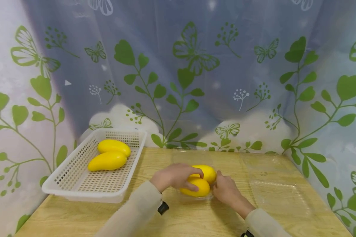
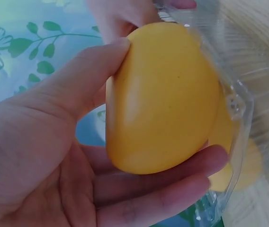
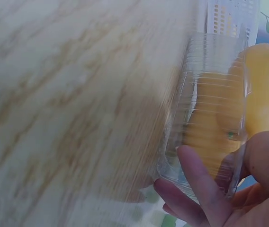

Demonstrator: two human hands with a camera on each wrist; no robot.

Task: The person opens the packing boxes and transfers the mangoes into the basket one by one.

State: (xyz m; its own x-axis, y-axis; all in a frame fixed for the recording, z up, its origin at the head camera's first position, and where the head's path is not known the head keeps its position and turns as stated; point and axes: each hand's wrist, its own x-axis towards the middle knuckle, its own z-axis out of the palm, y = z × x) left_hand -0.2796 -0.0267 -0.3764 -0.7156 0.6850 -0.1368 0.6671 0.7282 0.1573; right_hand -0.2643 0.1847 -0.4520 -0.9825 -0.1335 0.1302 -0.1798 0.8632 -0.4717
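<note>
My left hand (image 1: 178, 176) grips a smooth yellow mango (image 1: 203, 188), thumb on one side and fingers on the other. In the left wrist view this mango (image 2: 165, 99) sticks up above the rim of a clear plastic box (image 2: 246, 118). A second mango (image 1: 208, 171) lies just behind it; through the box wall it shows inside, low down, in the right wrist view. My right hand (image 1: 228, 191) holds the right end of the box (image 3: 210, 56), fingers (image 3: 201, 182) along the outside of the wall.
A white perforated basket (image 1: 83, 193) with two mangoes (image 1: 108, 160) stands at the left of the wooden table (image 1: 148, 217). Another clear plastic box (image 1: 280, 197) lies open on the right. A patterned curtain (image 1: 160, 65) hangs behind the table.
</note>
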